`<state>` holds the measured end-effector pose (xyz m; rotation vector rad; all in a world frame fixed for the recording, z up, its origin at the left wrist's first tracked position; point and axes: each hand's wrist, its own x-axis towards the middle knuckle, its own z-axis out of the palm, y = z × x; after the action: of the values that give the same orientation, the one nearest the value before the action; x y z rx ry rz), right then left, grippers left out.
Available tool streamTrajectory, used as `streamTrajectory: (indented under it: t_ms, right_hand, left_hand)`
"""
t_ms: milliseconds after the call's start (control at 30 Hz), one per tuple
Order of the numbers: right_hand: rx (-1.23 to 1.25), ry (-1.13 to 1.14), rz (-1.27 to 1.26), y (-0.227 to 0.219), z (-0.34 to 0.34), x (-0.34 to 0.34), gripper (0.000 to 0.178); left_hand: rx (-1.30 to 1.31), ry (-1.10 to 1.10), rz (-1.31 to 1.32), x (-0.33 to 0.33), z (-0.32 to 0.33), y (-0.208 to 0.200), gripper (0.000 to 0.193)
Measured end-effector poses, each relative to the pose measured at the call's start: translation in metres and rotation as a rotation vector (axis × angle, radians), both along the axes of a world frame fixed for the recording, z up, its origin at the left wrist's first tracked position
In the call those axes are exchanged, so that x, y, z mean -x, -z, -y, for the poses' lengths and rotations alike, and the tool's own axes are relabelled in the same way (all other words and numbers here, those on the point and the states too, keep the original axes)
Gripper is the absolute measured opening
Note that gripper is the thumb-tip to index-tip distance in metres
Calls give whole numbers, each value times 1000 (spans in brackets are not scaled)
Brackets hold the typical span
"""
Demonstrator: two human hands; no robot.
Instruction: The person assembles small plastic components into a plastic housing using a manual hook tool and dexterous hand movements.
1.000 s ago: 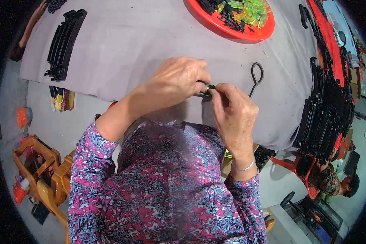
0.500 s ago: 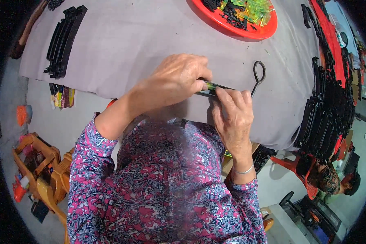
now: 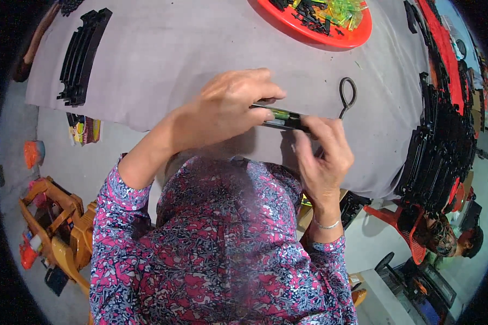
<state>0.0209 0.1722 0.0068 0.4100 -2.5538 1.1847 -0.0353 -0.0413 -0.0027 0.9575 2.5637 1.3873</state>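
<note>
My left hand grips the left end of a narrow black plastic bar, which has a clear yellow-green insert set in its middle. My right hand, wearing a thin bracelet, has its fingertips and thumb closed about the bar's right end. The fingers hide both ends of the bar. It is held slightly tilted, just over the near edge of the grey cloth-covered table. Beyond my right hand, a dark metal rod with a looped end lies on the cloth.
A red dish of yellow-green clear pieces and small black parts stands at the far side. Black slotted bars lie at the left, and a large pile of them at the right. Wooden furniture stands lower left; another person is at lower right.
My right hand has shifted a little right and down, and its fingers have slid toward the bar's end. More of the bar and its yellow-green insert now shows between my hands.
</note>
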Motion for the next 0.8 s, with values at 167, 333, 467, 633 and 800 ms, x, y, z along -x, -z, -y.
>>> streamTrajectory:
  t_ms: [167, 333, 467, 633, 800]
  right_hand:
    - [-70, 274, -71, -12, -37, 16, 15]
    - [-283, 355, 142, 7, -64, 47, 36]
    - [-274, 294, 217, 7, -58, 65, 36]
    - [-328, 223, 212, 4, -49, 74, 30]
    - [-534, 132, 349, -8, -53, 73, 26]
  left_hand:
    - [-3, -60, -10, -17, 6, -15, 36]
    - [178, -126, -117, -27, 0, -11, 39]
    - [193, -170, -177, -30, -4, -2, 36]
    - [153, -194, -194, -29, -5, 0, 32]
    - [170, -201, -192, -29, -1, 0, 31]
